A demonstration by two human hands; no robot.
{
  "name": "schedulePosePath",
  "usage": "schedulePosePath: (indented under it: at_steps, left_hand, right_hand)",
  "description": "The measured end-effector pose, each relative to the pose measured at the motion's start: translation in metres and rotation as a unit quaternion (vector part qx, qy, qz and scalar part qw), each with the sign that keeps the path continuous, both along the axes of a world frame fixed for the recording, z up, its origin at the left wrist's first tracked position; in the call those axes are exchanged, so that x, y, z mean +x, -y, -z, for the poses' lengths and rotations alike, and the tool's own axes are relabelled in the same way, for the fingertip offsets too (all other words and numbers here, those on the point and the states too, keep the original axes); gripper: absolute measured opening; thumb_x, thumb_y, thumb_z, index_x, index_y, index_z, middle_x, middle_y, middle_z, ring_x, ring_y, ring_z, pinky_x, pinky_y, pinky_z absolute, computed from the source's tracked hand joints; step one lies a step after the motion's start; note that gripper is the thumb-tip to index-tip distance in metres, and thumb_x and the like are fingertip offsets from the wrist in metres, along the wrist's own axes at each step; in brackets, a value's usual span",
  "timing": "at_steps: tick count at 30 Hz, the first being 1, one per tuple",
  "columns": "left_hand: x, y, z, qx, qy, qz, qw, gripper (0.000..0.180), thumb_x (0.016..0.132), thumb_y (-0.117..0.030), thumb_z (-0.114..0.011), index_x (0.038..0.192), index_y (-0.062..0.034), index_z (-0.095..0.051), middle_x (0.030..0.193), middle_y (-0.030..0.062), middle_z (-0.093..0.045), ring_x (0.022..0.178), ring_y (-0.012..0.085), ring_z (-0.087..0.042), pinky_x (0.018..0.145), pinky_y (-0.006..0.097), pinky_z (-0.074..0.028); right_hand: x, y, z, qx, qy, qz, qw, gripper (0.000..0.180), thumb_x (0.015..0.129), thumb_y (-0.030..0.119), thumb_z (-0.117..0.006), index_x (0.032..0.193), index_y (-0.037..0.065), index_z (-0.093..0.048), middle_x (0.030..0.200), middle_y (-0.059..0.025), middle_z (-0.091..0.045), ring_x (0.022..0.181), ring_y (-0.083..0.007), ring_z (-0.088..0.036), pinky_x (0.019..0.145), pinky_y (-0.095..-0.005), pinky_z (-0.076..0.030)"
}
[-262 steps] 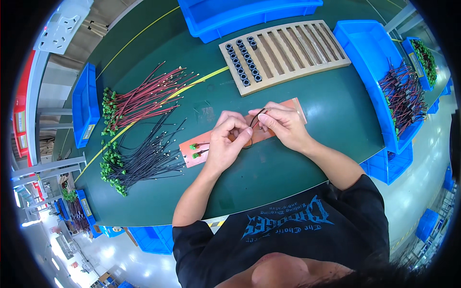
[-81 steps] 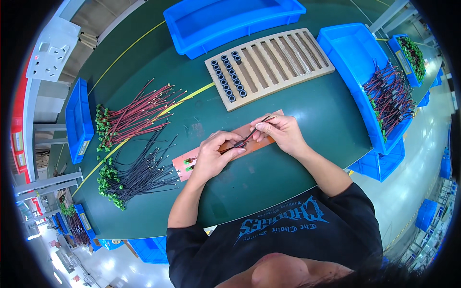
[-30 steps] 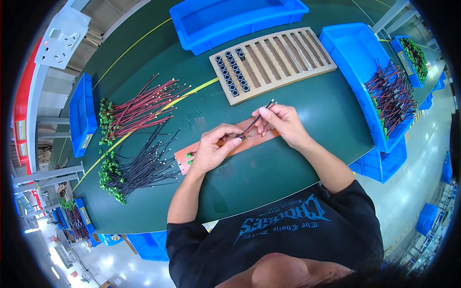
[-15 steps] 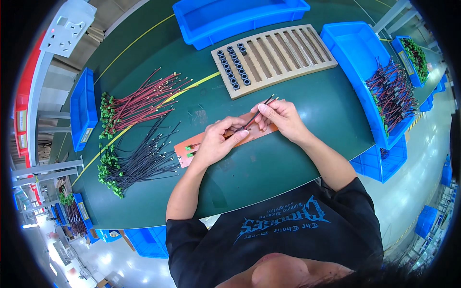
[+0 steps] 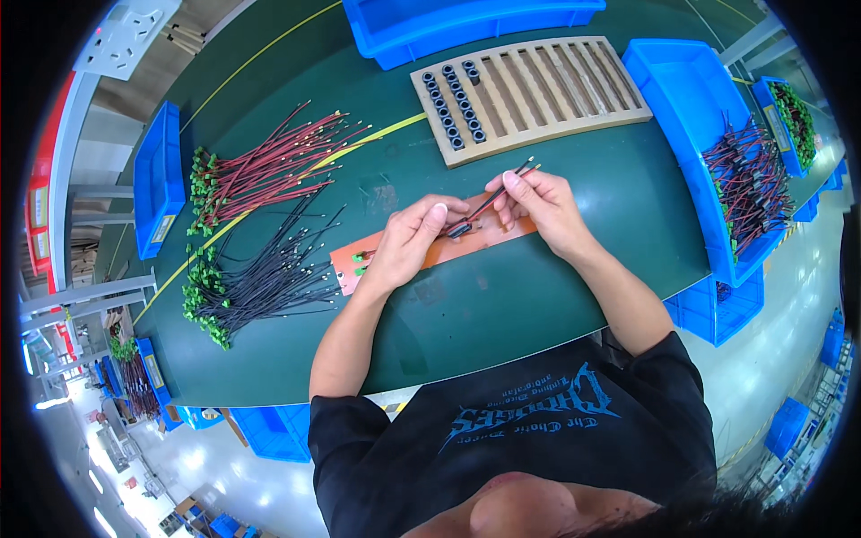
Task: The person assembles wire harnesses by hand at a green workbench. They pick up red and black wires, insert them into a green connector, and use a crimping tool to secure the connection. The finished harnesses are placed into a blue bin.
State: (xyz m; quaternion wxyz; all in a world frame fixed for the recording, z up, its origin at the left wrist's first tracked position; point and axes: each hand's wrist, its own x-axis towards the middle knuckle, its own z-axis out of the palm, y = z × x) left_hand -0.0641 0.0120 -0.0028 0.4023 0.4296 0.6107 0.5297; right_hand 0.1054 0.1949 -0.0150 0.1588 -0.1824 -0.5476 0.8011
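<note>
A pair of wires, one red and one black (image 5: 489,204), runs across a narrow orange board (image 5: 502,235). My right hand (image 5: 549,213) pinches the wires close to their bare ends, which point up and away. My left hand (image 5: 408,240) is curled over the wires on the board, thumb bent against the fingers; its grip is partly hidden. Between my hands a small black sleeve-like piece (image 5: 459,229) sits along the wires. Green connectors (image 5: 360,257) show at the board's left end, beside my left wrist.
Bunches of red wires (image 5: 278,166) and black wires (image 5: 269,278) with green connectors lie to the left. Beyond my hands stands a slotted wooden rack (image 5: 547,90) with several black cylinders (image 5: 455,94). Blue bins (image 5: 673,117) stand right, back and left (image 5: 160,184); the right one holds wire assemblies (image 5: 744,184).
My left thumb has lifted back from the black piece, which now shows between my hands. My right hand still pinches the wires near their ends. The whole view has shifted slightly.
</note>
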Motion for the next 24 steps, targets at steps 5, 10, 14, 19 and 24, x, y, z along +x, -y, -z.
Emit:
schedulePosePath:
  at_steps: [5, 10, 14, 19, 24]
  left_hand:
    - [0.000, 0.000, -0.003, 0.008, 0.059, 0.003, 0.998, 0.060, 0.113, -0.047, -0.033, 0.126, 0.0039, -0.063, 0.109, 0.0136, -0.074, 0.099, 0.0191, -0.069, 0.089, 0.031, -0.051]
    - [-0.006, 0.003, -0.004, 0.009, 0.049, -0.001, 0.999, 0.071, 0.112, -0.054, -0.025, 0.126, 0.0028, -0.064, 0.110, 0.0153, -0.075, 0.099, 0.0202, -0.070, 0.089, 0.030, -0.049]
    - [-0.021, 0.009, -0.015, 0.003, 0.018, -0.053, 0.998, 0.044, 0.112, -0.035, -0.044, 0.124, 0.0016, -0.065, 0.110, 0.0134, -0.075, 0.101, 0.0199, -0.071, 0.091, 0.031, -0.051]
    - [-0.050, 0.034, -0.071, -0.064, -0.259, -0.082, 0.960, 0.012, 0.095, -0.007, -0.070, 0.105, -0.0022, -0.073, 0.104, 0.0089, -0.075, 0.100, 0.0212, -0.070, 0.090, 0.035, -0.054]
    - [-0.065, 0.070, -0.077, -0.072, -0.348, 0.070, 0.932, 0.024, 0.079, -0.011, -0.084, 0.097, -0.0025, -0.072, 0.104, 0.0087, -0.071, 0.105, 0.0293, -0.064, 0.089, 0.040, -0.052]
  right_hand:
    - [0.001, -0.002, 0.003, 0.003, 0.004, 0.002, 1.000, 0.035, 0.110, 0.027, -0.055, 0.110, -0.004, -0.071, 0.086, -0.0036, -0.068, 0.071, -0.0087, -0.064, 0.065, -0.0241, -0.054]
    - [0.000, -0.002, -0.001, 0.000, 0.011, 0.001, 1.000, 0.036, 0.110, 0.026, -0.054, 0.110, -0.005, -0.070, 0.088, -0.0058, -0.069, 0.071, -0.0103, -0.063, 0.066, -0.0251, -0.054]
    - [0.000, -0.001, -0.003, -0.002, 0.012, 0.021, 1.000, 0.037, 0.111, 0.026, -0.053, 0.108, -0.007, -0.070, 0.089, -0.0071, -0.069, 0.070, -0.0121, -0.062, 0.066, -0.0264, -0.053]
    - [0.003, 0.000, -0.001, 0.016, 0.015, 0.027, 0.999, 0.037, 0.111, 0.025, -0.052, 0.106, -0.007, -0.070, 0.086, -0.0074, -0.069, 0.070, -0.0132, -0.063, 0.067, -0.0271, -0.053]
    - [0.000, 0.003, 0.001, 0.005, 0.002, 0.039, 0.999, 0.036, 0.111, 0.024, -0.052, 0.105, -0.007, -0.070, 0.086, -0.0083, -0.070, 0.069, -0.0136, -0.063, 0.066, -0.0276, -0.053]
